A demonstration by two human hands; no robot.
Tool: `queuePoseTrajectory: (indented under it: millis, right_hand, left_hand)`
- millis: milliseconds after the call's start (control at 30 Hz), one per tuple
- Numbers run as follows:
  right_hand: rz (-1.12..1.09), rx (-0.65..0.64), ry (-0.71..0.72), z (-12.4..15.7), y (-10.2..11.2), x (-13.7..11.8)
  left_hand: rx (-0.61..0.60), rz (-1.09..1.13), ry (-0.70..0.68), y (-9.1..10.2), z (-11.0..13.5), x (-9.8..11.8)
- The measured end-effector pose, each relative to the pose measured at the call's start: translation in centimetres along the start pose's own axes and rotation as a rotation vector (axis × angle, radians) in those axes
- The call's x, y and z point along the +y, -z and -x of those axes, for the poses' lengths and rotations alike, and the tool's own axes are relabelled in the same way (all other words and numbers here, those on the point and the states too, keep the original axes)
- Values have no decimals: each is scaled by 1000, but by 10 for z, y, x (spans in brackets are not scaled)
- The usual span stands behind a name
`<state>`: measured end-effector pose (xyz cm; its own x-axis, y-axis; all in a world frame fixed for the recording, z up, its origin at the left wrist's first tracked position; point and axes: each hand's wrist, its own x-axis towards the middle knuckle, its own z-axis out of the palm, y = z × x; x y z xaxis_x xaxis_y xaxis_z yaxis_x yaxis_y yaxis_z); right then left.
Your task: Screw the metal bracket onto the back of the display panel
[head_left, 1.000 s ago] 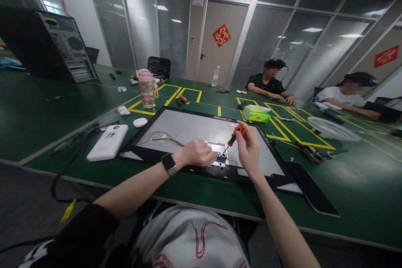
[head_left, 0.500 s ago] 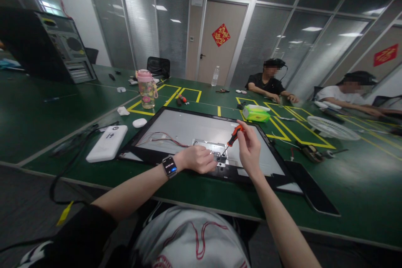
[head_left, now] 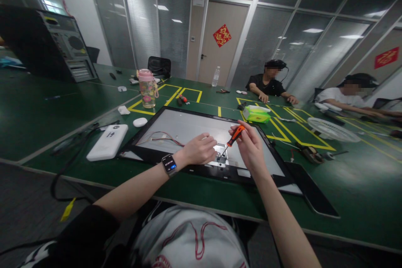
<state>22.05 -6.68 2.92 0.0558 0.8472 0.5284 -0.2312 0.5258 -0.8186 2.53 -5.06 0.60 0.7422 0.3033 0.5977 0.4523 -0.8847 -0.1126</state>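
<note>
A flat monitor panel (head_left: pixel 176 127) in a black frame lies face down on the green table, its grey metal back up. My right hand (head_left: pixel 249 146) is closed on a small orange-and-black screwdriver (head_left: pixel 234 135), whose tip points down at a metal bracket (head_left: pixel 220 155) near the panel's front edge. My left hand (head_left: pixel 199 149) rests on the panel just left of the bracket, fingers loosely curled with a fingertip raised; a smartwatch is on that wrist. Red and white wires (head_left: pixel 160 137) run across the panel.
A white power bank (head_left: pixel 107 142) and black cable lie left of the panel. A pink-lidded bottle (head_left: pixel 147 88), green tissue box (head_left: pixel 256 114), white fan (head_left: pixel 333 129) and computer tower (head_left: pixel 47 44) stand further off. Two other people sit at the far right.
My left hand has lifted slightly and shifted up the panel, fingers loosening. My right hand has turned the screwdriver a little; its tip stays at the bracket.
</note>
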Motion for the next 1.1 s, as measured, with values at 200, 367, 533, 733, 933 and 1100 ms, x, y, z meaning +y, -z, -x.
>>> queuePoseTrajectory:
  millis: [200, 367, 533, 733, 933, 1100]
  right_hand:
    - [-53, 54, -9, 0, 3, 4]
    - [-9, 66, -4, -2, 8, 8]
    - [-9, 5, -13, -2, 5, 4]
    - [-21, 36, -62, -3, 6, 3]
    - [-94, 68, -122, -4, 6, 3]
    - [-72, 104, -92, -3, 6, 5]
  left_hand:
    - [61, 46, 297, -1, 5, -17]
    - [-84, 367, 522, -7, 15, -40]
    - [-257, 597, 613, -11, 24, -51]
    - [-364, 640, 572, -13, 28, -58]
    - [-419, 680, 534, -6, 26, -60]
    - [-433, 692, 559, -3, 24, -59]
